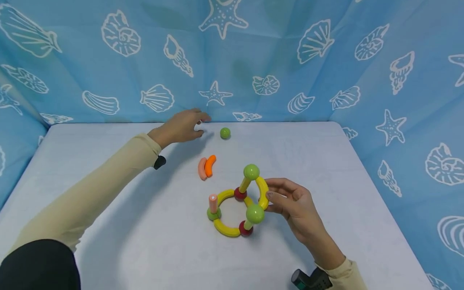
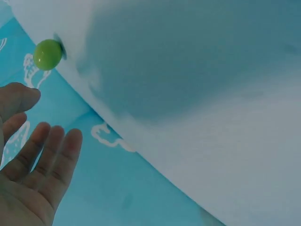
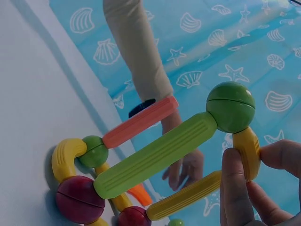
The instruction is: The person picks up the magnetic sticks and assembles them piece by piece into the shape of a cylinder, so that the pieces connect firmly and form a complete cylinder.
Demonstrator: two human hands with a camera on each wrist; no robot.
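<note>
My right hand (image 1: 295, 207) pinches a yellow curved stick (image 1: 263, 193) at the top of a ball-and-stick toy structure. That stick joins two green balls (image 1: 255, 214). Below them, a light green stick (image 3: 157, 155) and a yellow straight stick (image 3: 186, 195) rise from red balls (image 3: 81, 199). Yellow curved sticks (image 1: 226, 230) form the ring on the table, with a pink stick (image 1: 213, 203) upright on another green ball (image 1: 214, 215). At the table's far edge my left hand (image 1: 181, 127) reaches out, fingers spread and holding nothing. A loose green ball (image 1: 225, 133) lies just right of it, untouched.
An orange curved stick (image 1: 210, 166) and a pink curved stick (image 1: 202, 169) lie side by side between the left hand and the structure. The white table (image 1: 152, 249) meets a blue shell-patterned curtain (image 1: 232, 60) at the back and sides.
</note>
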